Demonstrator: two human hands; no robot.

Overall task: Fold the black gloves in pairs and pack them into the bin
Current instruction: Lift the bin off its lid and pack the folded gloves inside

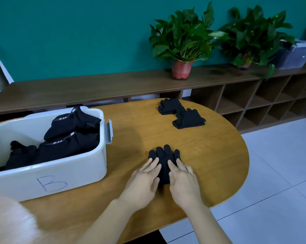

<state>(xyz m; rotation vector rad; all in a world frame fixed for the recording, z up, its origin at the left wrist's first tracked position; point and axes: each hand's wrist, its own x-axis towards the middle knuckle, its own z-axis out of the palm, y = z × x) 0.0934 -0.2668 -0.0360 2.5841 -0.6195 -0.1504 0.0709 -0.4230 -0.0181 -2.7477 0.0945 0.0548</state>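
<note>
Black folded gloves [71,131] piled in a white plastic bin [60,175] on the left side of an oval wooden table [219,155]. Blue "B" hand-written on the bin's near wall, and some bundles show a white-lettered cuff band. Right of the bin, apart from it and near the table's front edge, is a flat black knit glove pair [163,154] on bare wood, its fingers pointing away from the person. Left hand [143,180] lies on the pair's left side, fingers straight and flat on the fabric. Right hand [183,180] mirrors it on the right side, fingers straight and pressing down. The hands sit close together with a strip of black glove showing between them. Glove fingertips stick out past both hands; the cuff end is hidden under the palms. One glove or two stacked: can't tell. Further right, at the table's far side, are a far black glove stack [169,106] and a nearer black glove stack [190,120], touching each other. Behind is a long brown wooden shelf unit [95,87] with two green potted plants [182,37], in front of a teal wall [78,32].
</note>
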